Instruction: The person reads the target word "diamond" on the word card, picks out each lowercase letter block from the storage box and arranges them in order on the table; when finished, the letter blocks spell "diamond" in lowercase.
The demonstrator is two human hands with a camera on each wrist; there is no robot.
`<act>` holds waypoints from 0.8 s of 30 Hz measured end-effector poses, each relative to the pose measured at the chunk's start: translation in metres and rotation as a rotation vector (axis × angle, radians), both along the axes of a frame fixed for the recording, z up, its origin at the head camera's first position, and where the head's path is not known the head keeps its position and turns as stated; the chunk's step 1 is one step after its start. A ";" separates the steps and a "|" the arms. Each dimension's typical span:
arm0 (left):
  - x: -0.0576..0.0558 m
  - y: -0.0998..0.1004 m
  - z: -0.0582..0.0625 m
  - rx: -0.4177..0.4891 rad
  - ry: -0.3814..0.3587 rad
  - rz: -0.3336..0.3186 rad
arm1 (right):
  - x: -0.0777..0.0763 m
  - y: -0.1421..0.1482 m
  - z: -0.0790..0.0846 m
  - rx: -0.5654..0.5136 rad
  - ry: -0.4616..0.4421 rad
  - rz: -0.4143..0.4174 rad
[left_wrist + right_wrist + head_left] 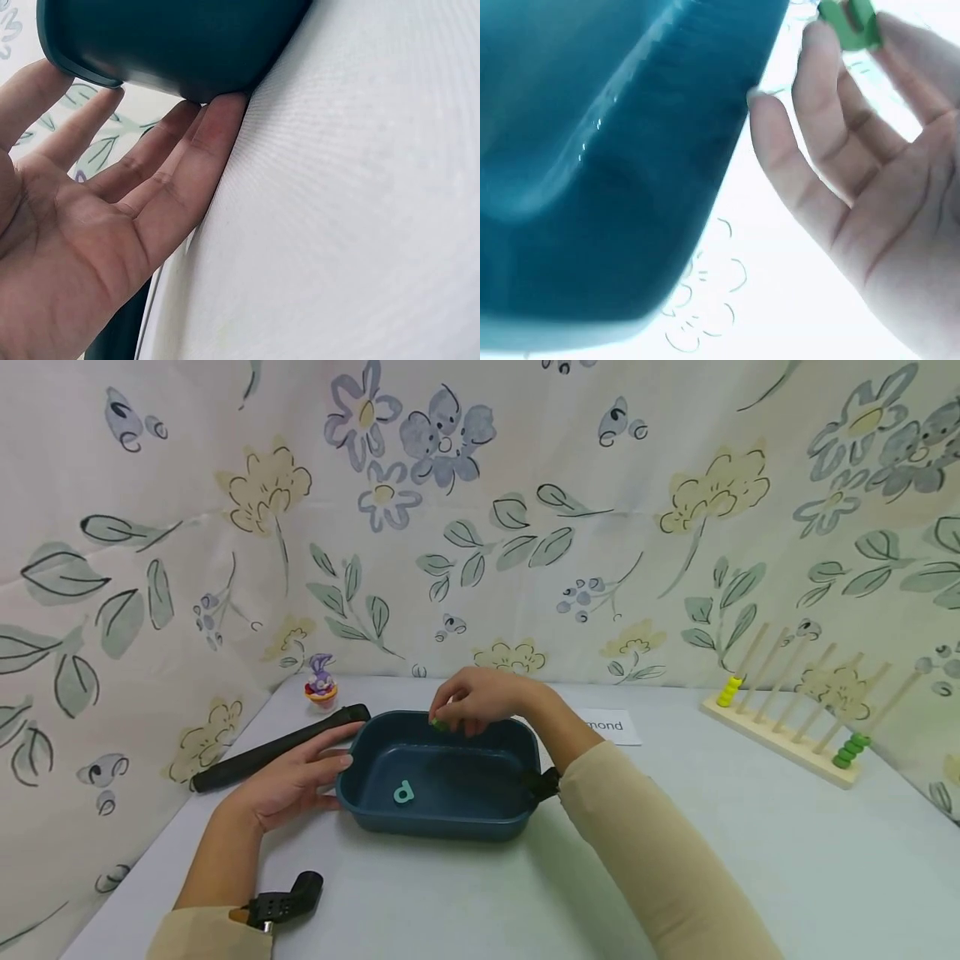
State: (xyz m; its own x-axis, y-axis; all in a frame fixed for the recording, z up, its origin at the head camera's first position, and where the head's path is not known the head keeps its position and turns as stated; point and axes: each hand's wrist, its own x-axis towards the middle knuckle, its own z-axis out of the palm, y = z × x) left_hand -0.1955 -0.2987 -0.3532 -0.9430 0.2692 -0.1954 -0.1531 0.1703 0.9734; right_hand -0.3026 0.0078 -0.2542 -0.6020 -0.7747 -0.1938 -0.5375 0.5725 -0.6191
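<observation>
A dark teal basin [442, 829] stands on the white table, and a mint-green letter [403, 792], shaped like a "d" or "a", lies on its floor. Over the basin's far rim, my right hand [480, 697] pinches a small green U-shaped letter [853, 37] between thumb and fingertips. Its lower fingers overlap the basin's edge in the right wrist view. At the basin's left side is my left hand [296, 779], its extended fingers [221, 131] against the outer wall and its thumb up near the rim.
A black tube-like object [277, 747] lies behind the left hand, with a purple-topped cupcake figurine [321, 683] beyond it. A white card [611, 727] reading "mond" is partly hidden by the right arm. At right stands a wooden peg rack [780, 739] with yellow and green beads.
</observation>
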 end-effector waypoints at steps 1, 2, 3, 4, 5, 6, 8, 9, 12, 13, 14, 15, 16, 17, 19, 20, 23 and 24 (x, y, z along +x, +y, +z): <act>0.000 0.000 0.000 -0.002 0.003 -0.001 | 0.000 0.002 0.001 0.003 0.022 -0.005; -0.001 0.000 0.000 -0.002 0.004 -0.001 | 0.001 0.003 0.002 0.005 0.043 -0.009; -0.001 -0.001 -0.001 -0.004 0.006 -0.001 | 0.001 0.005 0.003 0.007 0.064 -0.011; -0.001 -0.001 -0.001 -0.004 0.006 0.000 | 0.001 0.006 0.004 0.005 0.078 -0.011; -0.001 -0.001 -0.002 -0.005 0.005 0.000 | 0.002 0.008 0.004 0.003 0.090 -0.010; -0.002 -0.002 -0.003 -0.005 0.005 -0.001 | 0.002 0.010 0.004 -0.002 0.099 -0.008; -0.002 -0.002 -0.004 -0.002 0.004 -0.004 | 0.002 0.013 0.004 -0.008 0.116 -0.009; -0.002 -0.002 -0.004 0.000 0.003 -0.006 | 0.003 0.015 0.005 -0.008 0.125 -0.011; -0.002 -0.003 -0.005 0.005 0.005 -0.009 | 0.002 0.020 0.004 -0.017 0.131 -0.029; -0.002 -0.003 -0.004 0.006 0.006 -0.009 | 0.002 0.022 0.004 -0.022 0.132 -0.039; -0.002 -0.003 -0.004 0.005 0.007 -0.009 | 0.002 0.023 0.004 -0.026 0.135 -0.048; -0.002 -0.003 -0.004 0.005 0.008 -0.009 | 0.002 0.025 0.004 -0.030 0.134 -0.057; -0.002 -0.003 -0.004 0.006 0.008 -0.010 | 0.002 0.026 0.004 -0.037 0.130 -0.065; -0.002 -0.003 -0.004 0.005 0.010 -0.011 | 0.003 0.028 0.004 -0.040 0.131 -0.073; -0.002 -0.002 -0.004 0.006 0.010 -0.014 | 0.003 0.032 0.004 -0.042 0.136 -0.083; -0.002 -0.002 -0.004 0.006 0.011 -0.015 | 0.003 0.034 0.004 -0.045 0.134 -0.084; -0.002 -0.002 -0.003 0.008 0.011 -0.016 | 0.003 0.040 0.005 -0.069 0.119 -0.087; -0.002 -0.002 -0.003 0.008 0.011 -0.016 | 0.003 0.042 0.005 -0.079 0.110 -0.091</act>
State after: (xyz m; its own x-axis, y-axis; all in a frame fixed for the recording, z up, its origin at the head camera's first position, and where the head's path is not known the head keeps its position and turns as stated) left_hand -0.1971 -0.3006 -0.3558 -0.9409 0.2853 -0.1825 -0.1394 0.1650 0.9764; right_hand -0.2997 0.0497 -0.2491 -0.6843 -0.7264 -0.0635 -0.5530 0.5737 -0.6042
